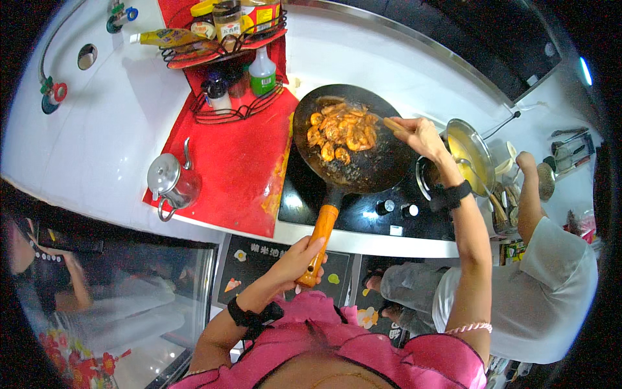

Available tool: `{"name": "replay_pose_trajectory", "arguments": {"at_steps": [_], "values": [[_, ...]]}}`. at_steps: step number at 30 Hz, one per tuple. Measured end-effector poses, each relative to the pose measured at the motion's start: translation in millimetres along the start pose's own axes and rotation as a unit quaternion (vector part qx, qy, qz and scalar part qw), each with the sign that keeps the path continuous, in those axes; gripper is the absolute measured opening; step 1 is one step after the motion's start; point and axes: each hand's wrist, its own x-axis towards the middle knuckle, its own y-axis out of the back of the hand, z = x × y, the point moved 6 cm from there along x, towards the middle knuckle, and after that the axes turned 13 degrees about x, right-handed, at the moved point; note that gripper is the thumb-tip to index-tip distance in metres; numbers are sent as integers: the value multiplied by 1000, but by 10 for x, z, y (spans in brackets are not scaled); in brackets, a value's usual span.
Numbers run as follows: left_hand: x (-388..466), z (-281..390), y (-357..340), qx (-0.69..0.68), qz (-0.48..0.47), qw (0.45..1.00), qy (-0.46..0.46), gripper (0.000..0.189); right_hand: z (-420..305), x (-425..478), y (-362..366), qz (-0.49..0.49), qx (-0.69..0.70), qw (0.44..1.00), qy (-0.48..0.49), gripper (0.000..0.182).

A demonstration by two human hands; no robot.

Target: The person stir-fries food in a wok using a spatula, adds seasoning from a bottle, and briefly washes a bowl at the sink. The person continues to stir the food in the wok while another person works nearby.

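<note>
A dark wok (384,165) sits on the black cooktop (359,214), tilted a little in view. Shrimp in brown sauce (342,126) lie heaped in its upper left part. My left hand (300,262) is wrapped around the wok's orange wooden handle (325,226), which points towards me. Over the wok's right rim, my right hand (422,137) grips the wooden handle of a cooking utensil (394,125). The utensil's far end reaches in among the shrimp, and its shape is hard to make out.
A pot of yellow liquid (469,146) with a ladle (474,172) stands right of the wok. Left are a red mat (233,165), a metal spouted pot (167,177) and a condiment rack (243,114). Close on my right stands another person (539,296).
</note>
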Motion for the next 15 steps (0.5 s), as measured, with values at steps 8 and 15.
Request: {"name": "replay_pose_trajectory", "arguments": {"at_steps": [8, 15], "values": [[14, -42, 19, -27, 6, 1000, 3, 34, -617, -1037, 74, -54, -242, 964, 96, 33], [19, -66, 25, -49, 20, 999, 7, 34, -978, -1509, 563, -89, -136, 987, -14, 25]]}}
